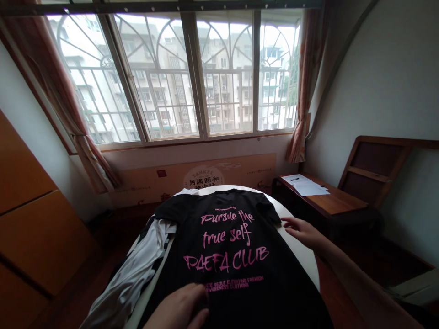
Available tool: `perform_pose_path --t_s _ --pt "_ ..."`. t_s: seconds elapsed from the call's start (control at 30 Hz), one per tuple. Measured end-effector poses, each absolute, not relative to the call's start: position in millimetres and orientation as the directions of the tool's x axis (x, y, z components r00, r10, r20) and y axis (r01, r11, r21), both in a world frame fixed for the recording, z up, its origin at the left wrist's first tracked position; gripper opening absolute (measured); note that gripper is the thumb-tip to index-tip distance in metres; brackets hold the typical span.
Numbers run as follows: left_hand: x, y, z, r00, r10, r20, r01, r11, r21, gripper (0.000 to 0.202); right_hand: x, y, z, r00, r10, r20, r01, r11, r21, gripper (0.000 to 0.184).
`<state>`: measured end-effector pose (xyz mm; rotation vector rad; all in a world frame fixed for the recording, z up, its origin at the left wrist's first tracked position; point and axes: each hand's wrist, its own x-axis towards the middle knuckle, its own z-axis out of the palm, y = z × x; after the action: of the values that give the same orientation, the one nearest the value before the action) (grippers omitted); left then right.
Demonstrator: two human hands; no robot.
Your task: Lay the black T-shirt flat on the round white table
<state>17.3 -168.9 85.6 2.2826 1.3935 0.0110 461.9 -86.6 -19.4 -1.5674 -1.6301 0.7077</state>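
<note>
White clothes [137,269] bunched at table's [307,256] left edge. Black tee [229,256] spread flat on the round table, pink print up. Left hand [180,308] rests on the tee's lower hem, fingers curled, pinch or not: can't tell. Right hand [302,230] open, flat, fingertips at the tee's right sleeve. Papers [307,185] on desk [329,201] far right.

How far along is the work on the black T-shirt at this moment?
Done: the black T-shirt with pink lettering lies spread flat, print up, on the white round table. In hand: the left hand presses its hem and the right hand rests by its sleeve. Left: no fold shows yet; crumpled white and black clothes wait beside it.
</note>
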Motion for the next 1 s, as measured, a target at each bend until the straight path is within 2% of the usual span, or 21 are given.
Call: perform_pose_path --t_s 0.1,0.17,0.23,0.37,0.5,0.63,0.73,0.87,0.93,1.0 --pt "57 -149 96 0.557 0.810 -0.185 0.810 -0.479 0.339 0.023 451 -25 -41 0.127 0.971 0.205 0.710 0.056 -0.702 0.053" --pt "82 -132 90 0.635 0.759 -0.141 0.756 -0.574 0.313 0.023 450 2 -58 0.172 0.957 0.235 0.802 0.003 -0.598 0.056" --pt "106 -115 76 0.726 0.678 -0.113 0.677 -0.676 0.291 0.021 451 17 -73 0.207 0.952 0.227 0.830 -0.048 -0.555 0.057" --pt "146 -86 39 0.829 0.551 -0.101 0.558 -0.796 0.236 0.016 462 29 -88 0.277 0.940 0.196 0.798 -0.112 -0.592 0.044" --pt "167 -66 1 0.865 0.494 -0.083 0.501 -0.845 0.187 0.027 495 31 -91 0.445 0.887 0.123 0.692 -0.253 -0.677 0.041" --pt "169 -53 -33 0.877 0.475 0.071 0.439 -0.854 0.280 0.044 544 29 -95 0.606 0.796 -0.010 0.540 -0.420 -0.729 0.048" --pt "166 -49 -52 0.856 0.510 0.082 0.448 -0.812 0.374 0.055 574 28 -96 0.665 0.747 -0.023 0.513 -0.478 -0.713 0.050" --pt "163 -46 -60 0.848 0.530 0.014 0.468 -0.760 0.452 0.056 573 36 -93 0.626 0.776 0.076 0.594 -0.412 -0.691 0.055" --pt "162 -46 -57 0.852 0.523 -0.006 0.465 -0.752 0.467 0.057 554 42 -92 0.450 0.871 0.195 0.726 -0.230 -0.648 0.058" --pt "161 -45 -52 0.864 0.502 -0.030 0.455 -0.755 0.473 0.061 529 48 -92 0.198 0.933 0.300 0.850 -0.011 -0.527 0.062"
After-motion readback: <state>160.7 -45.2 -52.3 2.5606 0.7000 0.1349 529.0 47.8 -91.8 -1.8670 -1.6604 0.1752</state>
